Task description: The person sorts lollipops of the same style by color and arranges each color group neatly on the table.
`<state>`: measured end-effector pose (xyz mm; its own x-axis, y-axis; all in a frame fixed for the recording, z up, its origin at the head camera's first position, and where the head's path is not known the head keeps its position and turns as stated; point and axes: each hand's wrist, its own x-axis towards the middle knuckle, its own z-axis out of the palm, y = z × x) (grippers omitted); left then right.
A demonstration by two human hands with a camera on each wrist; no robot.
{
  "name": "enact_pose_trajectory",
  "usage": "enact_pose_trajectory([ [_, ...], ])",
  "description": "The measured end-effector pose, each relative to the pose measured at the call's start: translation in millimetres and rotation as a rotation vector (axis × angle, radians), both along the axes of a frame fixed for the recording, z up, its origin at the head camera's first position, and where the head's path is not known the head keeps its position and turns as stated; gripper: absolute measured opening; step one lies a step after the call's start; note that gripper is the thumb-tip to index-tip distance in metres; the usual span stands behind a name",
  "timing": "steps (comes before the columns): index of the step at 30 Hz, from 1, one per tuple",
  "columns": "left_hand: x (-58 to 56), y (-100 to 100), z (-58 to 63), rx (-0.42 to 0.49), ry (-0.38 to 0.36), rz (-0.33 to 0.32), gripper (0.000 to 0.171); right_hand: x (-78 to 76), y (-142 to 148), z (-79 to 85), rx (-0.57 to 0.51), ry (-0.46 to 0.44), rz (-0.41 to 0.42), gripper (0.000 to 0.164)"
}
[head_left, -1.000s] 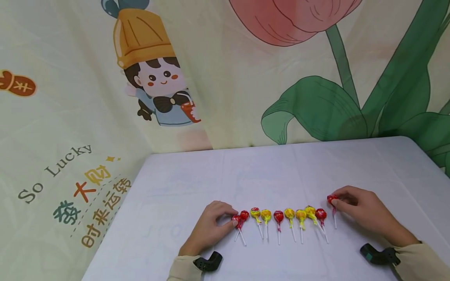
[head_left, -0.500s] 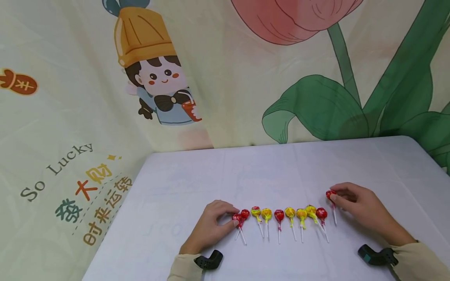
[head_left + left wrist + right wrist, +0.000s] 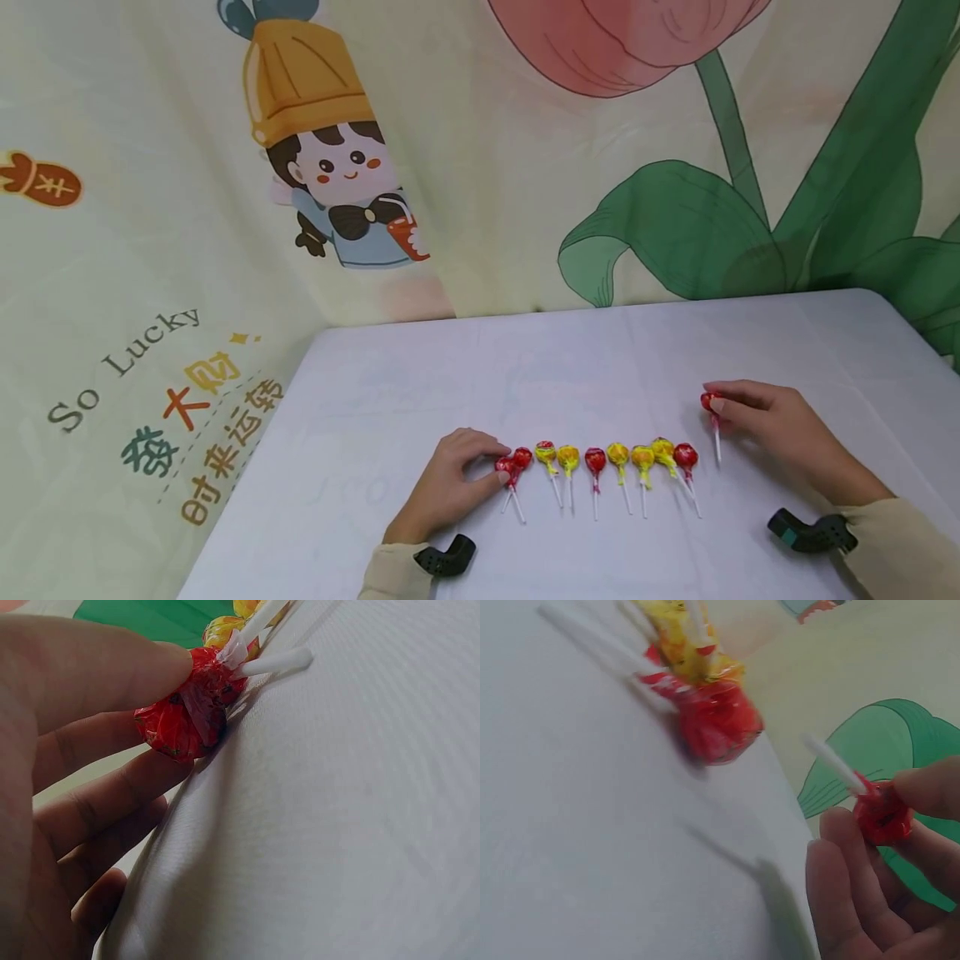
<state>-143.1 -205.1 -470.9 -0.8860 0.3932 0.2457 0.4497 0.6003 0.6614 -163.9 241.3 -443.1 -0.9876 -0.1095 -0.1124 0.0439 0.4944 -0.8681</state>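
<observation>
At the left end of a row of lollipops, my left hand (image 3: 456,477) pinches a red-wrapped lollipop (image 3: 180,724) by its head between thumb and fingers. A second red lollipop (image 3: 522,457) lies right against it, their sticks crossing. My right hand (image 3: 783,429) holds another red lollipop (image 3: 885,814) by the head, its white stick pointing down toward me in the head view. That one is raised off the table, with its shadow showing apart from it in the right wrist view. Nearest to it in the row is a red lollipop (image 3: 686,456).
Between the hands lie yellow lollipops (image 3: 567,458) and a red lollipop (image 3: 595,461), sticks toward me. They rest on a table with a white cloth (image 3: 450,375). A printed curtain (image 3: 480,167) hangs behind the far edge. Black wrist cameras (image 3: 447,557) sit on both wrists.
My right hand has moved slightly away from me, toward the far edge, carrying its red lollipop. The left hand and the row of lollipops have stayed put.
</observation>
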Motion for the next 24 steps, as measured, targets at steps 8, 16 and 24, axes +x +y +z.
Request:
enact_pose_trajectory([
  [8,1.8,0.2,2.7,0.007,-0.035,0.011,0.027,-14.5,0.8,3.7,-0.106,-0.105,0.031,0.066],
  [16,1.8,2.9,4.6,-0.012,-0.035,0.018,0.027,-23.0,-0.9,10.6,-0.099,-0.101,0.063,0.065],
  [24,1.7,1.3,4.9,-0.025,-0.027,0.022,0.029,-33.1,-9.2,22.3,-0.134,-0.093,0.079,0.063],
])
